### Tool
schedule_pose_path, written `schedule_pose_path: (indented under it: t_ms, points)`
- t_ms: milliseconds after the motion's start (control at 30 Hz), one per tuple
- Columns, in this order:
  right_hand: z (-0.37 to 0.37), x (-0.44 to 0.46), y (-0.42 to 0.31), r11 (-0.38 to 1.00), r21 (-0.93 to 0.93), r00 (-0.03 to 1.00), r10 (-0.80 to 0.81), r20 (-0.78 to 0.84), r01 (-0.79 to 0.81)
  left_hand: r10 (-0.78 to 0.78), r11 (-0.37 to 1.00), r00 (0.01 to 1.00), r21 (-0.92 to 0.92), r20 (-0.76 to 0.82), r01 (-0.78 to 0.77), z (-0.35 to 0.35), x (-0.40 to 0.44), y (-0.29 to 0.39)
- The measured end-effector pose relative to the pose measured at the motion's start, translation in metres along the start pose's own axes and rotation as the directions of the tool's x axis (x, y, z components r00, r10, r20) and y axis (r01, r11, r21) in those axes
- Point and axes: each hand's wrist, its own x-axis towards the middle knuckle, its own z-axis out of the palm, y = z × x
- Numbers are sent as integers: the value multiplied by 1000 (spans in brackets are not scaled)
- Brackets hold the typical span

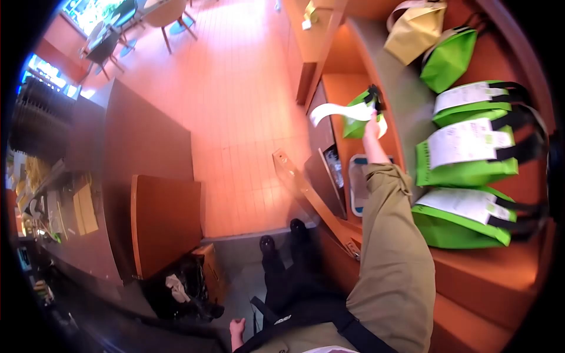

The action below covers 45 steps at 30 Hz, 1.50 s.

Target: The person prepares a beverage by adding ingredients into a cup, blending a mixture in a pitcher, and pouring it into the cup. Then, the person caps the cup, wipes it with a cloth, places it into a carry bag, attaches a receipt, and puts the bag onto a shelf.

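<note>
My right arm reaches forward over the counter on the right. My right hand (372, 130) is closed at the top of a small green bag (354, 128) with black handles. A long white paper slip (338, 110) hangs from the bag and curls out to the left. Low in the view, beside my body, my left hand (237, 326) is curled closed with nothing visible in it. To the right of my right arm stand green bags with white slips, among them a near one (456, 226) and a middle one (465, 156).
At the far end of the shelf are a tan bag (415, 32) and another green bag (450, 59). A tray (357, 185) lies below my forearm. A hinged wooden flap (312, 197) juts into the passage. A cabinet panel (165, 223) stands at left; chairs (168, 17) are farther off.
</note>
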Motion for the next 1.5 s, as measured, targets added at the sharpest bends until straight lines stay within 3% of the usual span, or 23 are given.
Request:
schedule_pose_path:
  t_ms: [33, 100, 200, 300, 433, 500, 600, 633, 667, 700, 733, 767, 833, 867, 900, 967, 1033, 1067, 1133, 1233, 1300, 1400, 1500]
  points:
    - [10, 17, 20, 996, -74, 998, 56, -28, -58, -75, 965, 994, -245, 85, 94, -5, -31, -1]
    - [42, 58, 107, 996, -63, 987, -67, -148, 59, -83, 875, 971, -449, 223, 178, 18, -20, -44]
    - [31, 67, 124, 997, 36, 978, -62, -201, 70, -15, 708, 930, -652, 367, 269, 32, -22, -27]
    - [21, 81, 132, 986, 136, 975, -65, -210, 96, -97, 736, 969, -639, 226, 223, 35, -45, 52]
    - [17, 94, 141, 964, 220, 972, -100, -213, 147, 238, 901, 971, -376, 10, -217, 37, -1, 96]
    - [9, 87, 142, 965, 214, 966, -99, -241, 152, 266, 921, 963, -283, -51, -269, 5, 3, 144]
    - [-18, 33, 110, 998, 68, 945, 23, -326, -1, 530, 816, 798, -82, -286, -572, -72, 24, 204]
    - [-15, 5, 113, 993, -116, 905, -19, -426, -34, 540, 788, 749, -83, -384, -610, -110, 19, 240]
    - [-22, -39, 80, 991, -131, 985, 9, -171, -32, 688, 701, 561, 224, -460, -677, -150, 37, 257]
    - [-17, -77, 74, 966, 85, 961, -252, 116, 243, 666, 726, 502, 326, -551, -606, -185, 53, 276]
    - [-14, -100, 85, 627, -337, 683, -459, 569, 702, 719, 667, 210, 573, -662, -476, -216, 88, 283]
    - [19, -109, 77, 461, -353, 346, 102, 933, 814, 697, 692, 150, 604, -701, -395, -255, 96, 307]
    - [42, -139, 172, 120, 152, -95, -387, 917, 981, 655, 742, -43, 653, -755, -152, -323, 136, 327]
    - [53, -142, 191, -88, 102, -125, -327, 937, 991, 557, 830, -15, 556, -830, 39, -346, 160, 326]
    - [64, -143, 209, -292, 58, -138, -259, 956, 955, 452, 870, -12, 438, -892, 228, -366, 182, 326]
    - [93, -141, 238, -662, -2, -112, -129, 985, 750, 340, 860, 59, 336, -939, 385, -392, 228, 306]
    - [112, -149, 254, -882, 28, -7, 28, 1000, 471, 400, 856, -73, 344, -913, 387, -394, 254, 292]
    - [117, -152, 254, -937, 109, 112, 154, 982, 333, 392, 843, -86, 320, -916, 432, -393, 256, 289]
    - [122, -148, 247, -948, 227, 287, 287, 914, 225, 436, 813, -147, 318, -888, 487, -392, 256, 291]
    - [135, -120, 263, -892, 45, 338, 217, 916, 450, 405, 776, -220, 206, -887, 596, -379, 248, 307]
    - [145, -116, 281, -862, -19, 379, 203, 903, 506, 414, 831, -299, 223, -860, 510, -393, 269, 288]
    - [154, -105, 296, -788, 26, 270, 241, 932, 615, 427, 832, -308, 236, -851, 502, -395, 275, 279]
    - [157, -106, 301, -810, 2, 318, 233, 919, 586, 428, 852, -285, 277, -858, 445, -386, 261, 287]
